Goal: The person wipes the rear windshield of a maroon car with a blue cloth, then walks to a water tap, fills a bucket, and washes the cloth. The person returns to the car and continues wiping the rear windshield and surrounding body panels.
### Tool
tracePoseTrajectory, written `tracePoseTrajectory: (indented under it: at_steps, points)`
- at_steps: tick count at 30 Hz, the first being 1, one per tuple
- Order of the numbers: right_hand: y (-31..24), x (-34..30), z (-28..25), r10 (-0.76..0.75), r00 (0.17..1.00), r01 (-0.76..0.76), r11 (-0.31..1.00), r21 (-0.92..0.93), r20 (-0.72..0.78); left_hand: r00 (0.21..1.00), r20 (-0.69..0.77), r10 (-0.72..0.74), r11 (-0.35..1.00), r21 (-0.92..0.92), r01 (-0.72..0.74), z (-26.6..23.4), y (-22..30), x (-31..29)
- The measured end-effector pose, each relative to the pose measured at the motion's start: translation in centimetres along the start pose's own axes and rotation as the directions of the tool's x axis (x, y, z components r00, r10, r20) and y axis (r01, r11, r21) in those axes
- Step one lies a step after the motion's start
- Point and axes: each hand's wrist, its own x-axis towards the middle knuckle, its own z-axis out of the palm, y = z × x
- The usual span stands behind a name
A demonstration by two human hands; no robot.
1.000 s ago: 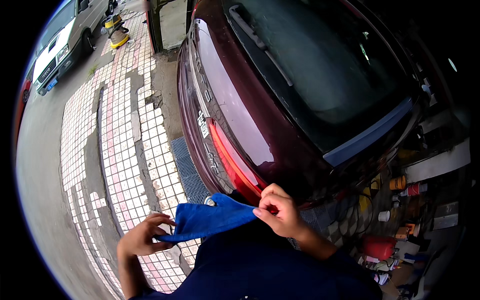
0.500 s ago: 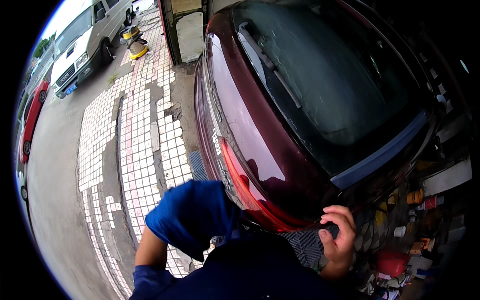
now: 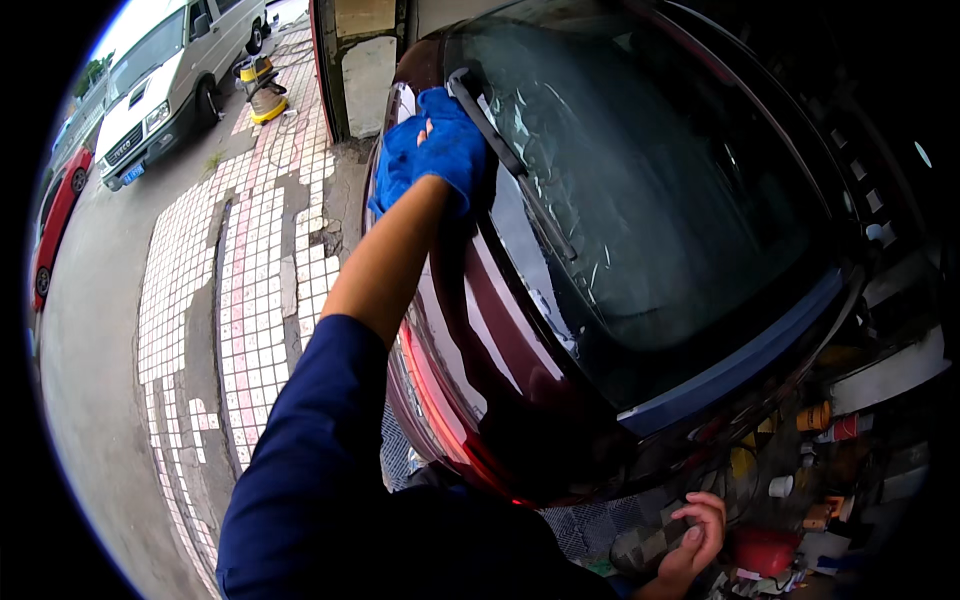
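Note:
My left arm reaches far forward over the rear of a dark maroon car (image 3: 520,360). A bright blue cloth (image 3: 456,148) is wrapped about my left hand (image 3: 424,132), with only bits of the fingers showing. Cloth and hand rest against the body panel below the rear window, beside the base of the black wiper (image 3: 510,160). The rear window (image 3: 660,170) has pale, hazy streaks. Low on the right, my right hand (image 3: 700,540) hangs with its fingers loosely curled and apart, holding nothing, off the car's near corner. The red tail light (image 3: 440,395) runs below my left arm.
White tiled paving (image 3: 270,290), broken in places, lies left of the car. A yellow vacuum cleaner (image 3: 262,92) and a white van (image 3: 150,90) stand beyond it. Tubs, a red container (image 3: 765,550) and other clutter cover the floor at right.
My left hand has swung forward with the blue cloth, from near my body to the panel by the wiper base. My right hand has dropped lower and away from the car.

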Motion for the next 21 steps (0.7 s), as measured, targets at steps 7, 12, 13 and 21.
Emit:
tracePoseTrajectory:
  at_steps: [7, 12, 13, 21]
  points:
    - [0.9, 0.3, -0.3, 0.032, 0.999, -0.029, 0.975, 0.219, -0.012, 0.997, 0.025, 0.067, 0.991, -0.117, -0.063, -1.8, 0.3, -3.0]
    - [1.4, 2.6, 0.9, -0.033, 0.999, 0.033, 0.95, 0.311, -0.004, 0.917, -0.126, 0.377, 0.917, -0.091, -0.389, -1.8, -2.9, -11.0]
    - [1.0, 3.4, 1.3, -0.095, 0.995, 0.1, 0.949, 0.3, -0.031, 0.851, -0.145, 0.505, 0.857, -0.033, -0.514, -1.4, -4.1, -13.6]
    - [-1.7, 8.4, 5.5, -0.283, 0.959, 0.238, 0.8, 0.55, -0.004, 0.704, 0.31, 0.64, 0.688, -0.64, -0.344, 1.8, -5.1, -39.2]
